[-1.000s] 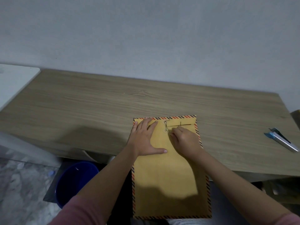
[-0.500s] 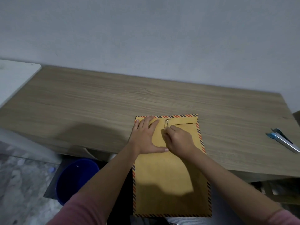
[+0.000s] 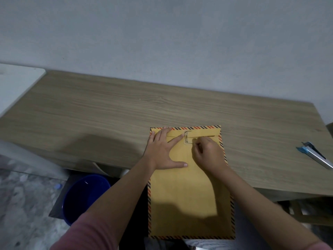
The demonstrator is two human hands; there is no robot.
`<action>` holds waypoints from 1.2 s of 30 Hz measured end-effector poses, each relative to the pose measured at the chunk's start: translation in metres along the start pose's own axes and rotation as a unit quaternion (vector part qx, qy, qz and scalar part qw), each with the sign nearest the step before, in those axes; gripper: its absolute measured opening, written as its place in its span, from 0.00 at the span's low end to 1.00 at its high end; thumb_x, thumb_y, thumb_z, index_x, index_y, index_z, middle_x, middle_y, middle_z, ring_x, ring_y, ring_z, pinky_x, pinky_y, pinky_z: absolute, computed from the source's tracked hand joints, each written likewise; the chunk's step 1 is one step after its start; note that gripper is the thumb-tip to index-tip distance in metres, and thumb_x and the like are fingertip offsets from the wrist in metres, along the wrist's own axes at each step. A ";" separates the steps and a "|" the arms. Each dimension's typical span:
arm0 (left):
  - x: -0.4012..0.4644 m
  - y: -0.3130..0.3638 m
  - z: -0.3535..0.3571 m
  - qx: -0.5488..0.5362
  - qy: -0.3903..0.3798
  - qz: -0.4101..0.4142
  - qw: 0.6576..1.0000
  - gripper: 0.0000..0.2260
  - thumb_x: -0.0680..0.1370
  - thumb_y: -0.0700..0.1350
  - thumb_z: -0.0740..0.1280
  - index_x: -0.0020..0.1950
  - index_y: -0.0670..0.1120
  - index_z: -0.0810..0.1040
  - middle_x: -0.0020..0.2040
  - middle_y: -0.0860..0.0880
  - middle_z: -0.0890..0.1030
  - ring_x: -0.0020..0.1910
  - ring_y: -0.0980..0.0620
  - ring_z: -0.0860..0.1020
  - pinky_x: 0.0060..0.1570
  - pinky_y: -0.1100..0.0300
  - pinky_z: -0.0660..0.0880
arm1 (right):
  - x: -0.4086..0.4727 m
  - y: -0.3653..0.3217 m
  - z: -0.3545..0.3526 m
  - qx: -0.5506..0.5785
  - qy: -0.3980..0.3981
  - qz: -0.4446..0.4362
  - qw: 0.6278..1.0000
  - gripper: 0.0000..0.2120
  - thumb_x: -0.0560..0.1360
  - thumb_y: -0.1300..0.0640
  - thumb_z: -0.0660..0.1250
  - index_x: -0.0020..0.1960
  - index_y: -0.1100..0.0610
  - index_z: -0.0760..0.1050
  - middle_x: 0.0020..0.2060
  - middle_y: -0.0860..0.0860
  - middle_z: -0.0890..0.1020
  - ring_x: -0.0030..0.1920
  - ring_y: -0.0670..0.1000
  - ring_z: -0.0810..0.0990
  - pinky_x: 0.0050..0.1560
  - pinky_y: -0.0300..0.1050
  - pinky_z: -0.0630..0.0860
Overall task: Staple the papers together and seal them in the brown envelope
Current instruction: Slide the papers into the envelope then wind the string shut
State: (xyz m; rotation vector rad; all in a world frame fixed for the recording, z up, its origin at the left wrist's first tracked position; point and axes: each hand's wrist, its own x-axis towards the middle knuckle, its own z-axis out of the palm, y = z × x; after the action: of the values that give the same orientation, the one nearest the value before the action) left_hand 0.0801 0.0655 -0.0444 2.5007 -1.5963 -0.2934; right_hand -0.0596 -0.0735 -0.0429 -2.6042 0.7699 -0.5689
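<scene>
Envelope (image 3: 189, 186) lies at the desk's (image 3: 90, 112) near edge, flap folded down. My left hand (image 3: 163, 150) presses flat, fingers spread; right hand (image 3: 207, 154) pinches the clasp string (image 3: 186, 137). Papers unseen, presumably inside; sealing remains.

The envelope (image 3: 189, 192) lies on the bench (image 3: 108, 114), its near end hanging past the bench's front edge. Both hands rest on the envelope's far end — the left hand (image 3: 164, 150) left of its clasp (image 3: 186, 137), the right hand (image 3: 209, 154) right of it. The stapler (image 3: 314, 155) lies well right of the envelope; the bucket (image 3: 84, 197) stands on the floor to the envelope's left.
</scene>
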 end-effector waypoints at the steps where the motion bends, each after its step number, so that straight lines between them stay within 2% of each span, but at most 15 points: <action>1: 0.000 0.000 0.000 -0.001 -0.001 0.000 1.000 0.45 0.63 0.78 0.58 0.75 0.65 0.46 0.78 0.48 0.48 0.77 0.47 0.45 0.74 0.41 0.44 | 0.002 0.000 0.000 0.006 -0.001 0.011 1.000 0.03 0.72 0.61 0.65 0.40 0.60 0.76 0.35 0.54 0.79 0.33 0.54 0.75 0.30 0.42 0.64; 5: 0.000 -0.001 0.001 0.004 -0.002 0.000 1.000 0.46 0.62 0.79 0.57 0.75 0.64 0.46 0.78 0.48 0.48 0.77 0.46 0.45 0.74 0.41 0.44 | 0.016 0.000 -0.003 0.021 -0.003 0.017 1.000 0.05 0.74 0.60 0.65 0.44 0.61 0.78 0.40 0.56 0.81 0.38 0.55 0.78 0.35 0.45 0.73; 8: 0.001 -0.001 0.003 0.005 0.011 -0.004 1.000 0.47 0.62 0.79 0.57 0.76 0.61 0.48 0.78 0.48 0.49 0.77 0.47 0.47 0.74 0.41 0.44 | 0.029 -0.002 -0.004 -0.017 -0.006 -0.037 0.999 0.04 0.73 0.60 0.67 0.42 0.60 0.77 0.37 0.56 0.80 0.36 0.57 0.78 0.32 0.43 0.68; 10: 0.001 -0.001 0.005 0.003 0.022 -0.007 1.000 0.48 0.61 0.79 0.57 0.76 0.60 0.50 0.78 0.48 0.51 0.77 0.48 0.48 0.74 0.42 0.44 | 0.038 -0.005 -0.005 -0.058 0.002 -0.076 0.995 0.04 0.69 0.62 0.71 0.38 0.61 0.76 0.34 0.56 0.78 0.33 0.59 0.78 0.28 0.41 0.64; 12: 0.000 -0.001 0.007 -0.001 0.029 -0.008 1.000 0.48 0.60 0.79 0.58 0.75 0.59 0.52 0.78 0.48 0.52 0.77 0.48 0.48 0.74 0.41 0.45 | 0.046 -0.010 -0.008 -0.114 0.000 -0.125 0.986 0.08 0.62 0.64 0.75 0.37 0.60 0.77 0.31 0.56 0.76 0.28 0.58 0.77 0.25 0.39 0.61; 14: 0.001 -0.002 0.008 -0.007 0.032 -0.010 0.999 0.48 0.60 0.79 0.58 0.75 0.59 0.53 0.78 0.48 0.52 0.77 0.48 0.49 0.74 0.41 0.45 | 0.052 -0.011 -0.009 -0.141 -0.010 -0.161 0.977 0.10 0.59 0.63 0.76 0.38 0.60 0.77 0.32 0.56 0.76 0.29 0.58 0.76 0.25 0.39 0.64; 17: 0.002 -0.002 0.008 -0.005 0.029 -0.008 1.000 0.48 0.60 0.79 0.58 0.75 0.60 0.53 0.78 0.49 0.52 0.77 0.48 0.48 0.74 0.42 0.44 | 0.064 -0.003 -0.008 -0.092 -0.061 -0.127 0.986 0.07 0.64 0.62 0.73 0.39 0.60 0.77 0.37 0.57 0.77 0.39 0.61 0.76 0.35 0.48 0.71; 19: 0.002 -0.002 0.007 -0.004 0.024 -0.008 1.000 0.48 0.60 0.79 0.58 0.75 0.60 0.52 0.78 0.48 0.51 0.77 0.48 0.48 0.74 0.42 0.44 | 0.072 0.005 -0.007 -0.028 -0.109 -0.077 0.991 0.03 0.68 0.63 0.71 0.39 0.62 0.77 0.39 0.58 0.78 0.43 0.61 0.75 0.40 0.46 0.67; 22: 0.002 -0.002 0.007 -0.001 0.022 -0.008 1.000 0.48 0.60 0.80 0.57 0.75 0.59 0.52 0.78 0.48 0.51 0.77 0.48 0.48 0.74 0.42 0.44 | 0.081 0.009 -0.004 0.008 -0.145 -0.043 0.988 0.02 0.70 0.63 0.69 0.39 0.61 0.77 0.39 0.56 0.77 0.44 0.58 0.76 0.39 0.44 0.64; 27: 0.003 -0.002 0.007 0.003 0.024 -0.013 1.000 0.48 0.61 0.79 0.57 0.76 0.59 0.51 0.78 0.48 0.51 0.77 0.47 0.48 0.74 0.41 0.44 | 0.096 0.003 -0.002 -0.010 -0.191 -0.012 0.982 0.04 0.70 0.60 0.69 0.38 0.60 0.76 0.41 0.57 0.79 0.44 0.59 0.77 0.43 0.50 0.73; 33: 0.003 -0.002 0.007 0.001 0.032 -0.006 0.999 0.48 0.60 0.79 0.57 0.75 0.58 0.54 0.78 0.49 0.52 0.77 0.48 0.48 0.73 0.39 0.46 | 0.107 -0.009 0.002 -0.057 -0.203 -0.037 0.977 0.05 0.72 0.57 0.68 0.42 0.59 0.76 0.47 0.57 0.79 0.49 0.60 0.77 0.40 0.44 0.66; 36: 0.004 0.000 0.008 0.006 0.047 -0.013 0.999 0.50 0.59 0.79 0.58 0.72 0.48 0.61 0.78 0.49 0.54 0.77 0.49 0.49 0.74 0.41 0.46 | 0.111 -0.021 0.007 -0.083 -0.221 -0.084 0.968 0.07 0.73 0.56 0.66 0.45 0.60 0.75 0.48 0.58 0.77 0.51 0.61 0.76 0.42 0.48 0.69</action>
State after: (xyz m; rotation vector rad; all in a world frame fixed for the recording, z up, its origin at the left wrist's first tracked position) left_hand 0.0799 0.0619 -0.0527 2.5057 -1.5372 -0.1678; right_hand 0.0382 -0.1189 -0.0091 -2.8151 0.4694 0.0449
